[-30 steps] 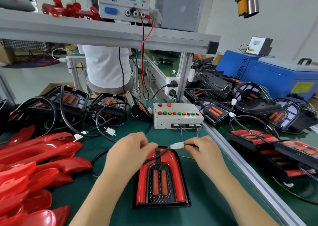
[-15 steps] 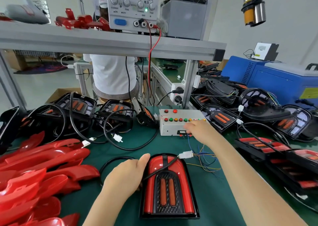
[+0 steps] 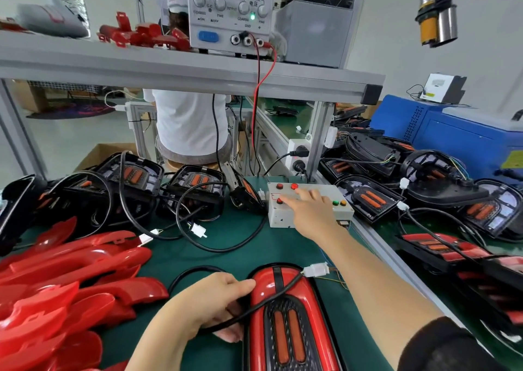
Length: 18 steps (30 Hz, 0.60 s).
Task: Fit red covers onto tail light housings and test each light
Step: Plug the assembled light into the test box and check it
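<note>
A tail light with its red cover fitted (image 3: 288, 319) lies on the green mat at the bottom centre. Its black cable crosses the cover to a white connector (image 3: 316, 269) joined to thin wires. My left hand (image 3: 209, 305) holds the light's left edge, thumb on the red cover. My right hand (image 3: 310, 211) reaches forward over the white test box (image 3: 308, 205), fingers stretched onto its row of coloured buttons. A pile of loose red covers (image 3: 65, 280) fills the left side.
Several open black housings (image 3: 195, 189) with cables sit behind the mat, more tail lights (image 3: 441, 246) lie to the right beyond the aluminium rail. A power supply (image 3: 230, 11) stands on the overhead shelf, a blue machine (image 3: 458, 133) at the right. A person in white sits beyond the bench.
My right hand let go of the white connector and moved forward onto the test box buttons. My left hand shifted from the cable to the light's left edge.
</note>
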Motion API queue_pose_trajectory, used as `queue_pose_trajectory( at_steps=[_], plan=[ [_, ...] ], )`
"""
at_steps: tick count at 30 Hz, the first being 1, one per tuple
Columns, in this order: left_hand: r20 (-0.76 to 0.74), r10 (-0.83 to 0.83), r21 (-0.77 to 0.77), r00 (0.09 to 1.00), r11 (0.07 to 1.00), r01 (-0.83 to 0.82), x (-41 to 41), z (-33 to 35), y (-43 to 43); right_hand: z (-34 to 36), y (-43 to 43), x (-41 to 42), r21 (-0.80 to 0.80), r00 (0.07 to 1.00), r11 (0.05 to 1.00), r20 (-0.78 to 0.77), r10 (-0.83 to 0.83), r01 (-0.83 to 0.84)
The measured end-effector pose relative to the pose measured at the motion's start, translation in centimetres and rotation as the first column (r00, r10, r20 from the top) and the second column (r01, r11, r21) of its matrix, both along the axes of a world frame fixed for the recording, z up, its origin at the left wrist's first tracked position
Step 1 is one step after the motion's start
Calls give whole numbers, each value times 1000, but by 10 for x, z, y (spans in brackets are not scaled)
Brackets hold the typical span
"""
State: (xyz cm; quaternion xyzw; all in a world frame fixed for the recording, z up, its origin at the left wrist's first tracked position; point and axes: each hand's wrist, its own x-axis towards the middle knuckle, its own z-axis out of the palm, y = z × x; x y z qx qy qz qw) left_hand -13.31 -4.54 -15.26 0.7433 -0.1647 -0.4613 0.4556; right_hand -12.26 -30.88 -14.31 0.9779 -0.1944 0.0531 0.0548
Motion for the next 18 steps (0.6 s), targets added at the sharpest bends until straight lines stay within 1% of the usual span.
queue_pose_trajectory(
  at_steps=[4,7,11,16,18],
  plan=[
    [7,3,9,1000,1000,-3,-2,4,-1,-4,1,-1,-113,998,993,43,46,-41],
    [0,-9,21,1000,1000,9,-3,5,0,-7,2,-1,-157,996,986,56,70,-61],
    [-12,-59,38,998,998,60,-4,3,1,-6,1,1,-149,998,987,32,60,-55],
    [-15,-81,31,997,996,82,-3,3,1,-3,0,3,-130,999,990,-7,54,-54],
    [-11,-98,38,995,994,98,-3,3,1,-2,-1,3,-100,998,993,-33,56,-59]
  ],
)
